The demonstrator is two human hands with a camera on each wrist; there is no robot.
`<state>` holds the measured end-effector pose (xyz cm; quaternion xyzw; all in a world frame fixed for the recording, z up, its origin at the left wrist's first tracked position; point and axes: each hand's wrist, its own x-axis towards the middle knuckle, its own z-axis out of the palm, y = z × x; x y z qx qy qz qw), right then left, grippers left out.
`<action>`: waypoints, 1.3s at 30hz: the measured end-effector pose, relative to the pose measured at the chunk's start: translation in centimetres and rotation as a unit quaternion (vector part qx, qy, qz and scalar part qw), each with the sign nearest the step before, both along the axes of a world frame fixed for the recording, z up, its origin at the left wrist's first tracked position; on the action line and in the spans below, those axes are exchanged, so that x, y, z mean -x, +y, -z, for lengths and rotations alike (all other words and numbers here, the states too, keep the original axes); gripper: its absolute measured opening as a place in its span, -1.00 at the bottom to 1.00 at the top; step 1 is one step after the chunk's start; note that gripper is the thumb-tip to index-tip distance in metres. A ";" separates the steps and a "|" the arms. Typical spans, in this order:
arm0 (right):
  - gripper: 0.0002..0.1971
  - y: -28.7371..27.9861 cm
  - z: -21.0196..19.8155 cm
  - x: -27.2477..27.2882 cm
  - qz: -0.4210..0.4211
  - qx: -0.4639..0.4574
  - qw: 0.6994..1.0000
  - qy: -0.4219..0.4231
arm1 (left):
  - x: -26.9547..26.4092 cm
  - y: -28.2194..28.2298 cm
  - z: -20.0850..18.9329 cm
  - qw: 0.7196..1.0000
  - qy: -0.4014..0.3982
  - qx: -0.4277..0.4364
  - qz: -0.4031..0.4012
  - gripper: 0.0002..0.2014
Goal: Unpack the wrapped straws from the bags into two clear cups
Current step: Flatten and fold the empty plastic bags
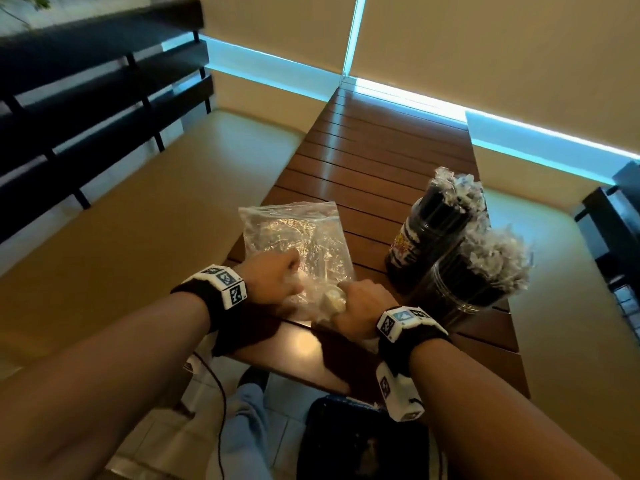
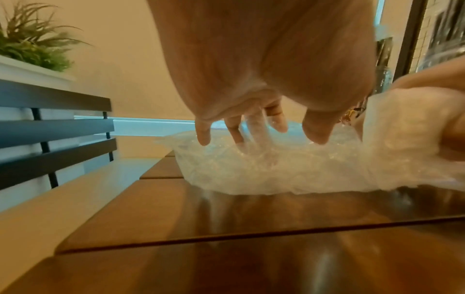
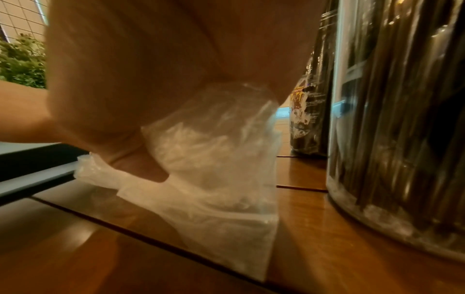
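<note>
Now my right hand (image 1: 360, 303) clutches the near end of the empty-looking clear bag (image 1: 294, 233), whose long axis runs away from that grip under my left hand's (image 1: 273, 277) loose, spread fingers (image 2: 254, 127), while both straw-filled cups (image 1: 460, 285) stand just rightward.

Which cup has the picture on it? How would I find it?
Look at the wooden slat table, on its right side. Two clear cups packed with dark wrapped straws stand there. Yours is the farther cup: it alone has a colourful printed label.
</note>
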<state>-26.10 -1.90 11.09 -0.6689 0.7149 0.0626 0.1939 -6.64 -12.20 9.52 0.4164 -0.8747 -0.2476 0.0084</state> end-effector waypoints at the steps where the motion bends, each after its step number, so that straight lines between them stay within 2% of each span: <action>1: -0.50 -0.2 -0.1 0.3 0.003 -0.004 1.000 0.003 | -0.2 -0.1 0.2 1.000 0.007 0.006 -0.004 -0.84; 3: -0.52 -0.3 -0.3 0.5 0.019 -0.016 1.000 -0.007 | -0.5 -0.3 0.7 0.999 0.020 -0.022 -0.021 -0.96; 4: -0.49 -0.5 -0.4 0.5 0.035 -0.023 0.999 -0.026 | -0.6 -0.4 1.1 0.999 0.015 -0.027 -0.029 -0.91; 6: -0.38 -1.0 -0.4 0.4 0.070 -0.031 0.995 -0.064 | -0.7 -0.1 1.9 0.999 -0.031 0.003 -0.031 -0.87; 8: -0.31 -1.8 0.1 0.2 0.087 -0.048 0.993 -0.067 | -0.5 0.5 2.3 0.995 -0.077 0.060 -0.030 -0.88; 9: -0.31 -2.1 0.5 0.1 0.092 -0.064 0.992 -0.058 | -0.5 0.7 2.5 0.992 -0.084 0.087 -0.025 -0.81; 11: -0.32 -2.4 1.2 -0.1 0.110 -0.093 0.989 -0.045 | -0.3 0.9 2.0 0.990 -0.062 0.121 0.020 -0.67; 13: -0.34 -2.4 1.7 -0.3 0.132 -0.095 0.986 -0.044 | -0.4 0.8 1.2 0.980 -0.039 0.156 0.113 -0.60; 15: -0.38 -2.4 1.8 -0.6 0.143 -0.088 0.985 -0.040 | -0.3 0.5 1.0 0.947 -0.106 0.208 0.222 -0.43; 17: -0.42 -2.4 1.7 -1.0 0.142 -0.081 0.986 -0.028 | -0.3 0.3 1.3 0.907 -0.191 0.247 0.283 -0.45; 18: -0.44 -2.4 1.6 -1.1 0.134 -0.073 0.988 -0.020 | -0.3 0.3 1.7 0.903 -0.206 0.246 0.285 -0.53; 21: -0.43 -2.1 1.1 -1.1 0.066 0.005 0.997 0.025 | -0.1 0.2 2.7 0.948 -0.137 0.177 0.224 -0.74; 24: -0.36 -1.6 0.1 -1.0 -0.035 0.147 0.987 0.060 | -0.4 -0.3 3.1 0.991 -0.050 0.080 0.095 -0.74; 26: -0.39 -1.3 -0.4 -1.3 -0.094 0.224 0.968 0.066 | -0.5 -0.8 3.6 0.999 0.000 0.040 0.036 -0.77; 29: -0.43 -1.2 -0.7 -1.6 -0.134 0.294 0.945 0.055 | -0.1 -1.4 3.5 1.000 0.000 -0.006 -0.026 -0.87; 31: -0.42 -1.1 -0.6 -1.3 -0.170 0.261 0.948 0.065 | 0.3 -1.6 2.9 0.999 -0.015 -0.015 -0.046 -0.86; 34: -0.41 -1.0 0.2 -0.8 -0.218 0.162 0.958 0.090 | 0.7 -2.1 2.2 0.995 -0.057 -0.025 -0.072 -0.86; 36: -0.42 -1.0 1.0 -0.8 -0.188 0.113 0.973 0.066 | 0.9 -2.4 1.5 0.992 -0.101 -0.038 -0.069 -0.88; 39: -0.43 -1.6 1.6 -0.9 -0.089 0.094 0.992 -0.001 | 1.3 -2.3 0.9 0.987 -0.151 -0.045 -0.044 -0.88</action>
